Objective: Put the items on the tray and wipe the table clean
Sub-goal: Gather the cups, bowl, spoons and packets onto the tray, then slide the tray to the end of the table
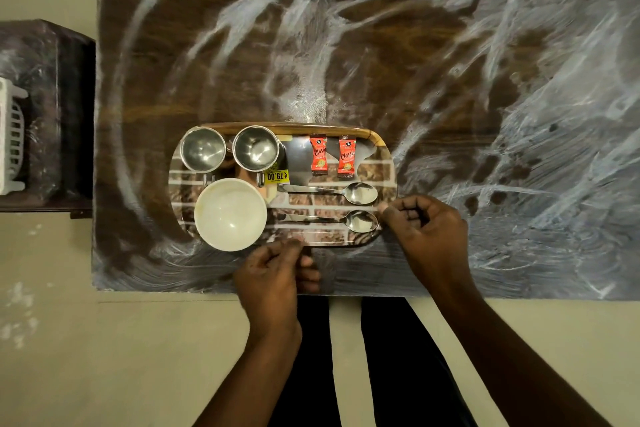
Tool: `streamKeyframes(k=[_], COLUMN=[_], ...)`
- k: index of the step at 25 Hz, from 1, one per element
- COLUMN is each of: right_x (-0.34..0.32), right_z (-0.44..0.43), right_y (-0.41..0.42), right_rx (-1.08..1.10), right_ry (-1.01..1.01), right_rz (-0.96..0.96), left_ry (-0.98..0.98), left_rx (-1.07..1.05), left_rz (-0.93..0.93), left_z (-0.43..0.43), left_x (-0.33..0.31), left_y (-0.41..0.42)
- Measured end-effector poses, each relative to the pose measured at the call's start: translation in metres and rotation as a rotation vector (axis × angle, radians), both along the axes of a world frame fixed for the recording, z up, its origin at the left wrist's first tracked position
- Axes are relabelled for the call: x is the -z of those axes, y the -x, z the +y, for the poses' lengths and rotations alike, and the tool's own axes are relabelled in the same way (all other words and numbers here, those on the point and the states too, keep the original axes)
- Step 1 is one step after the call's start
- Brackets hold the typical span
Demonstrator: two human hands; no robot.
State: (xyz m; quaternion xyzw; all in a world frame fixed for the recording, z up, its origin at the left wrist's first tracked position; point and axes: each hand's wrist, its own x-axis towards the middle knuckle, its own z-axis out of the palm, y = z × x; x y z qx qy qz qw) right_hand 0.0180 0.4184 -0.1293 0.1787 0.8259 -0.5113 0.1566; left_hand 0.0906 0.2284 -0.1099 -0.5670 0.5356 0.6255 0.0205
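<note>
An oval tray (294,129) with a brick pattern lies near the front edge of the wooden table (381,45). On it stand two steel cups (202,149) (256,148) and a white bowl (230,215). Two red sachets (318,154) (346,157) and two spoons (360,193) (360,221) lie beside them. My left hand (273,274) has curled fingers at the tray's near rim and seems to grip it. My right hand (426,229) pinches the tray's right rim beside the lower spoon.
White powdery smears cover most of the table, thickest on the right (536,97) and along the front. A dark side stand (52,80) at the left carries a white slatted basket (10,139). Pale floor (104,357) lies below the table's front edge.
</note>
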Motion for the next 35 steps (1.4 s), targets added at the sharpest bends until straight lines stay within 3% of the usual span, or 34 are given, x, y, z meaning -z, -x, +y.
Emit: streamKeyframes(k=[5, 8, 12, 15, 26, 35], right_x=[0.005, 0.013, 0.018, 0.019, -0.002, -0.107], right_z=[0.014, 0.011, -0.001, -0.011, -0.018, -0.074], right_y=[0.021, 0.036, 0.044, 0.044, 0.063, 0.125], right_rx=[0.069, 0.085, 0.068, 0.13, 0.08, -0.097], right_ry=[-0.039, 0.023, 0.109, 0.203, 0.2, 0.111], right_rz=[-0.005, -0.087, -0.138, -0.181, -0.164, -0.093], left_ry=[0.398, 0.516, 0.346, 0.318, 0.179, 0.046], left_rx=[-0.171, -0.008, 0.266, 0.329, 0.169, -0.032], left_rz=[0.043, -0.028, 0.02, -0.01, 0.128, 0.235], left_z=[-0.103, -0.171, -0.204, -0.208, -0.215, -0.236], left_x=[-0.014, 0.001, 0.017, 0.025, 0.002, -0.088], left_y=[-0.029, -0.008, 0.039, 0.053, 0.026, -0.013])
